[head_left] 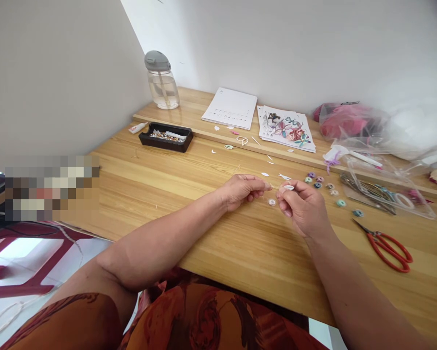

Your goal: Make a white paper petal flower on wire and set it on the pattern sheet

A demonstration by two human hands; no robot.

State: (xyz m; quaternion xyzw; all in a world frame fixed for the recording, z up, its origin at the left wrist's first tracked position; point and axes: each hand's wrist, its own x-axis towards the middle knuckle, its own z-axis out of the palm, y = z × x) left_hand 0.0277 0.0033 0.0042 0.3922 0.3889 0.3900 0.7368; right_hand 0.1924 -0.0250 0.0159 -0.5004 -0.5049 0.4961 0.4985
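Above the wooden table, my right hand [304, 206] pinches a small white leaf-shaped paper piece [288, 187] between thumb and fingers. Close to it on the left, my left hand [244, 192] has its thumb and forefinger pressed together; whatever they grip is too small to make out. Just below the gap between the hands lies a small clear bobbin [271, 202]. Beyond my fingertips are loose white paper leaves [265, 174]. Several bobbins of coloured thread [318, 184] are scattered to the right of my right hand.
Red-handled scissors [389, 248] lie at right, near a clear pouch of metal tools [371, 192]. Farther back are a black tray of beads [166, 138], white sheets [230, 108], colourful flower pieces [289, 129] on paper and a water bottle [162, 82]. A raised ledge [203, 135] crosses the table.
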